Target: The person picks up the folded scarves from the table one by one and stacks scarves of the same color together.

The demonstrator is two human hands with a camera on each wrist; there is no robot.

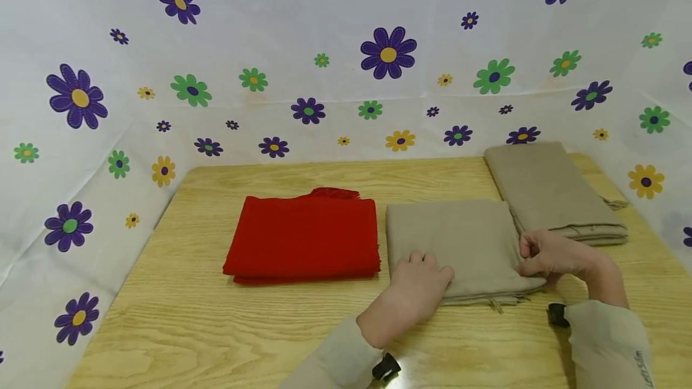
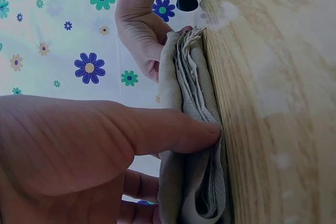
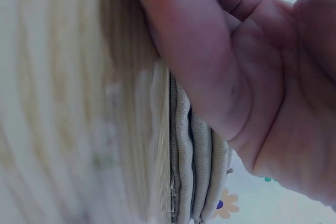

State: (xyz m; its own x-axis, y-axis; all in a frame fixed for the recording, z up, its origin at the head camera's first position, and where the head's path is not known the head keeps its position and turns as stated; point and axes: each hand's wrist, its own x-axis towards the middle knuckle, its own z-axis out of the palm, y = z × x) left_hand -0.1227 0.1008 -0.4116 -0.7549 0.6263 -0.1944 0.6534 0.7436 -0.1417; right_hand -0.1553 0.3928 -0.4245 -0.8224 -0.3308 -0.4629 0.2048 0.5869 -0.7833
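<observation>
A folded beige scarf [image 1: 459, 239] with a short fringe along its front edge lies flat in the middle right of the table. My left hand [image 1: 416, 287] grips its front left part: fingers sit on top, and in the left wrist view the thumb [image 2: 178, 129] presses against the stacked front layers [image 2: 199, 93]. At the right front corner, my right hand [image 1: 562, 257] pinches the cloth between thumb and bent fingers. The right wrist view shows that thumb close up [image 3: 194, 51]; the pinched cloth is mostly hidden there.
To the left lies a folded red scarf [image 1: 308, 239], fringe showing at its back. Behind and to the right, a second folded beige scarf [image 1: 551, 191] nearly reaches the edge of the wooden table [image 1: 216, 329]. A flowered white curtain [image 1: 324, 29] surrounds the table's back and sides.
</observation>
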